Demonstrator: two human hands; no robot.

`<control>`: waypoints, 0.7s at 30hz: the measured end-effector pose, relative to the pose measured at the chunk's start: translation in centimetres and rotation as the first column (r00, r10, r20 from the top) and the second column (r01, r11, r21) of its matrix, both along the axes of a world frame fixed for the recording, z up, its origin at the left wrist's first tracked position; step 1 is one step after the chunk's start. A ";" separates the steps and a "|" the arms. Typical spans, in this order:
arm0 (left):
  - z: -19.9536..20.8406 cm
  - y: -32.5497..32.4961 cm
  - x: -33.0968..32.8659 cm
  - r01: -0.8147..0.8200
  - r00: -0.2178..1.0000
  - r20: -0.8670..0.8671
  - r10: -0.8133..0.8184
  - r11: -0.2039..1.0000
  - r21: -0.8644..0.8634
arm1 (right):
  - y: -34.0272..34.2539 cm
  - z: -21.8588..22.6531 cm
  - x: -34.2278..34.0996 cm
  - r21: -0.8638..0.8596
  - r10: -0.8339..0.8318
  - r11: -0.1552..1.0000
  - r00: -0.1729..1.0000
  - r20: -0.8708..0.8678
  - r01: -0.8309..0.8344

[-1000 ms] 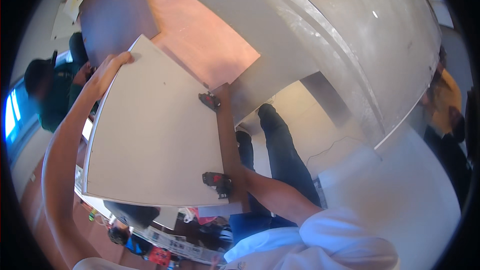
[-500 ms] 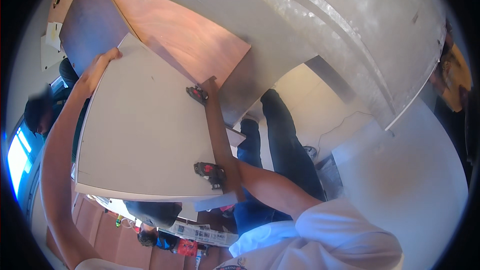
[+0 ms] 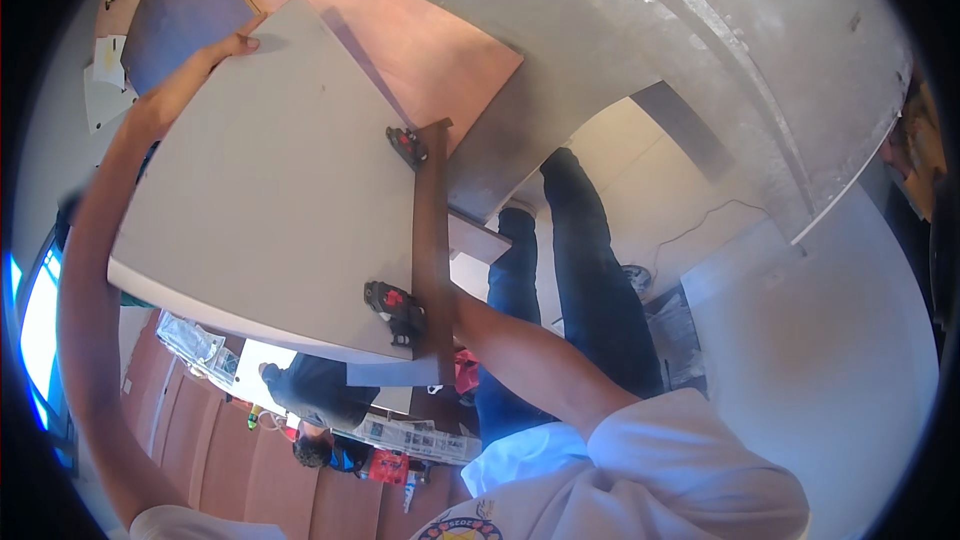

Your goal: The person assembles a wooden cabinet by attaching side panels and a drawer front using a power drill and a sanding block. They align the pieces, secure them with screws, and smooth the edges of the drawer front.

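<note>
A large drawer-like box [image 3: 265, 180] is held up in front of me, its broad off-white face toward me. A brown panel [image 3: 432, 250] runs along its right side. Two black clips with red parts, an upper one [image 3: 406, 147] and a lower one [image 3: 395, 313], sit on the white face beside that panel. My left hand [image 3: 232, 48] is closed on the far left edge, thumb on the white face. My right forearm passes behind the brown panel; the right hand is hidden there.
Beyond the box stand a bluish-grey board [image 3: 185, 20] and a wood-toned panel [image 3: 410, 50]. A large grey surface [image 3: 700, 0] spans the upper right. A thin cable [image 3: 700, 215] lies on the floor near my legs. Another person [image 3: 320, 395] is at a paper-covered bench.
The box has shifted up and left, its lower edge tilting. My left hand has risen with it. The person at the far left is now mostly hidden; the person at the bench shows more.
</note>
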State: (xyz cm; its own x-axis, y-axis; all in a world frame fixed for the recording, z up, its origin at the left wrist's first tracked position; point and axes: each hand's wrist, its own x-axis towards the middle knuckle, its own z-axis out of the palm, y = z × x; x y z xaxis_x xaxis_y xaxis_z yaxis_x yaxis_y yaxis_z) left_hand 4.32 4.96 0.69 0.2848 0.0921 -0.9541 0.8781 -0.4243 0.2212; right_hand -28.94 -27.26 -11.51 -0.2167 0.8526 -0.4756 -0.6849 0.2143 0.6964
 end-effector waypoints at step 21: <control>4.7 4.9 -1.8 -0.175 0.905 0.388 0.173 0.984 -0.031 | 13.5 -1.4 10.2 -0.059 0.053 0.997 0.978 0.200 -0.042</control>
State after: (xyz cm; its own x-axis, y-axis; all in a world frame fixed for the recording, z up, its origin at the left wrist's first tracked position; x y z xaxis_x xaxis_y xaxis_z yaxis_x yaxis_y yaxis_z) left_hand 2.47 9.86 5.40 0.6114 0.1782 -0.7710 0.7833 -0.2742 0.5579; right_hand -18.74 -13.76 -12.90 -0.1512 0.8151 -0.5592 -0.8204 0.2121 0.5310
